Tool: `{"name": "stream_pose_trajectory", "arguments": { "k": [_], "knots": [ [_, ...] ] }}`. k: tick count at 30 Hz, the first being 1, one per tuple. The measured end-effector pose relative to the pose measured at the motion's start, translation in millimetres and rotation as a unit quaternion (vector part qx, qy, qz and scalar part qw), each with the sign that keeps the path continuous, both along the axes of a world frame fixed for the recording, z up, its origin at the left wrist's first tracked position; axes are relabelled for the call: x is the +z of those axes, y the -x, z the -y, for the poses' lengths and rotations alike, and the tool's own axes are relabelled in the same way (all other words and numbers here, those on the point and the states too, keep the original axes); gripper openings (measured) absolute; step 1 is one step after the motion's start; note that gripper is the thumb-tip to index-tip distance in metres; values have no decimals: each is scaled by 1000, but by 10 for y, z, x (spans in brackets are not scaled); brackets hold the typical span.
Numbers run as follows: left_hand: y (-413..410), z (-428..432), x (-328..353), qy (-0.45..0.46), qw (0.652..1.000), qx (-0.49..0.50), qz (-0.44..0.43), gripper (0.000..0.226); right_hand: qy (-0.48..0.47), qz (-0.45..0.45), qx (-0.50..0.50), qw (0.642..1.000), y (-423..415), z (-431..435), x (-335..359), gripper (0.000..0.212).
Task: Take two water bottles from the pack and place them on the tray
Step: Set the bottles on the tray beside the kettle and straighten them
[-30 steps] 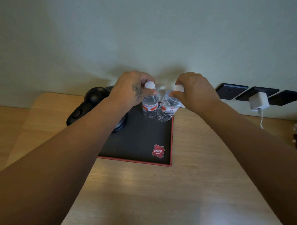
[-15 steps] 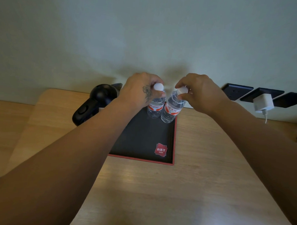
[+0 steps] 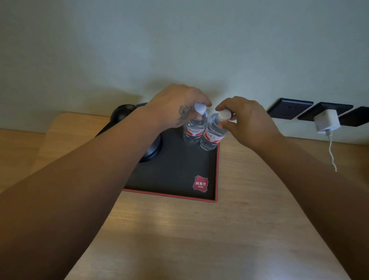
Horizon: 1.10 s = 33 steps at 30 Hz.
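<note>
Both bottles are now closer together than a moment ago, and the right one leans less. The left hand (image 3: 176,106) grasps the white cap of the left bottle (image 3: 194,130) with its fingertips. The right hand (image 3: 246,119) pinches the cap of the right bottle (image 3: 213,135), which tilts a little toward the left hand. The two bottles are touching or nearly touching, directly under the fingers of both hands, in the far right corner of the tray (image 3: 178,167).

I judge that the placing step is almost finished: both bottles seem to rest on the tray. The next move calls for setting the right bottle fully upright, then opening the fingers gently so neither bottle tips.

The bottles are small, clear plastic, full of water, each with a red and white label around the middle. A dark kettle (image 3: 126,114) stands on the tray under the left forearm.
</note>
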<state>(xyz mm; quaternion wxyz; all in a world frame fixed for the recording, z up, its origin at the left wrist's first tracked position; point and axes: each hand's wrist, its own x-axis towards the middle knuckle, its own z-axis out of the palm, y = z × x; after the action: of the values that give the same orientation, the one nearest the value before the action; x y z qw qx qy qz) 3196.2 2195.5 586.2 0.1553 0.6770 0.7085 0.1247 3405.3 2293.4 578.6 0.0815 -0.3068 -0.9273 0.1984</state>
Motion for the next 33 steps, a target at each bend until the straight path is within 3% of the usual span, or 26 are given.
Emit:
{"name": "stream_pose_trajectory", "arguments": {
  "k": [9,18,25,28,33],
  "knots": [
    [-92,-17,8,-11,998,60,-26,29,8,-6,-45,999,7,-34,-68,38],
    [-104,-78,-105,-12,993,118,-21,55,20,-1,-48,999,31,-21,-62,41],
    [43,-89,-68,-11,996,-2,89,52,23,3,-49,999,32,-37,-59,41],
    [90,-93,-101,-12,997,-35,73,41,21,3,-50,999,36,-31,-63,41],
    [85,-106,-119,-22,999,-3,46,36,19,6,-49,999,39,-28,-67,41]
  ]
}}
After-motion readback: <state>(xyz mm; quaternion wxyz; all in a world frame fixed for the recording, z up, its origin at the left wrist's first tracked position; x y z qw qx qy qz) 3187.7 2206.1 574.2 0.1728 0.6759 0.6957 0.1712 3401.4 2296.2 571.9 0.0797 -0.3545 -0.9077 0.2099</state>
